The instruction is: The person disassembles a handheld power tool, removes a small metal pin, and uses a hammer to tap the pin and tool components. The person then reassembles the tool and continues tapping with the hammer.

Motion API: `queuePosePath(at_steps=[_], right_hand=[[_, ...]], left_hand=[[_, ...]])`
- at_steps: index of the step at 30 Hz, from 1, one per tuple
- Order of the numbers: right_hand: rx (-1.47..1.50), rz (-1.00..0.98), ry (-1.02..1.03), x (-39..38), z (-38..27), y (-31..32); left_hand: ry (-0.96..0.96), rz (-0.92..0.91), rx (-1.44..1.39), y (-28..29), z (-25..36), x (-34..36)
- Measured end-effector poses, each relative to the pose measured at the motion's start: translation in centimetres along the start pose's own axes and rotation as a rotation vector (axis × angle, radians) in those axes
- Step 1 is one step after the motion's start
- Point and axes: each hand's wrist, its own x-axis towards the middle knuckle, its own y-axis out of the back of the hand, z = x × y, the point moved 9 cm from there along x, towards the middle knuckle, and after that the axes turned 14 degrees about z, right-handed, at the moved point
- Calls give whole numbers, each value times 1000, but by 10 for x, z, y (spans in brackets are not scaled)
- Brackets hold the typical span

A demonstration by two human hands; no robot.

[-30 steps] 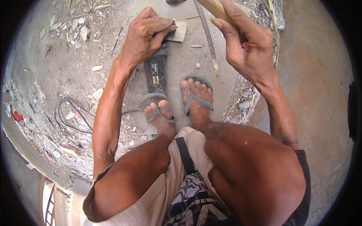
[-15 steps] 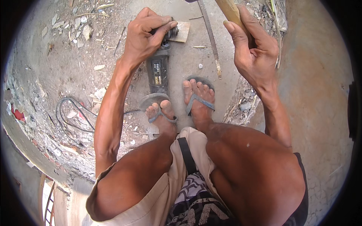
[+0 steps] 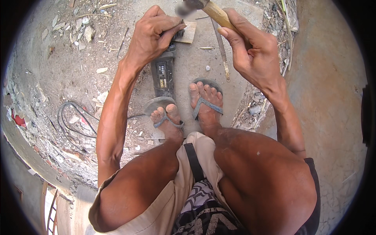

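Observation:
My right hand [image 3: 258, 51] is closed round the wooden handle of a hammer [image 3: 219, 15]. Its dark, blurred head is at the top of the view, just above and right of my left fingertips. My left hand [image 3: 154, 33] pinches a small, thin, dark piece [image 3: 182, 22] between thumb and fingers; its kind is too small to tell. Beneath that hand lies an angle grinder [image 3: 163, 74], its dark body pointing toward my left foot and its head end partly hidden by my fingers. A small flat wooden piece [image 3: 189, 33] lies beside the grinder's head.
A long thin metal strip [image 3: 222, 51] lies on the concrete slab [image 3: 239, 58]. The black power cord [image 3: 74, 103] loops at left. Stone rubble [image 3: 89, 34] is scattered at far left. My sandalled feet [image 3: 207, 103] stand close to the grinder.
The hammer has swung down and left, so its head now shows near my left fingers. My left hand has shifted only slightly, still pinching over the grinder.

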Motion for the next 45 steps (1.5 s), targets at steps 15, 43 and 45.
queuePosePath(at_steps=[15, 43, 45], right_hand=[[136, 252, 119, 13, -14, 21], [51, 135, -133, -9, 18, 8], [93, 154, -110, -11, 19, 5]], left_hand=[[-11, -21, 23, 1, 4, -2], [162, 62, -48, 3, -14, -4], [149, 44, -35, 2, -11, -2]])
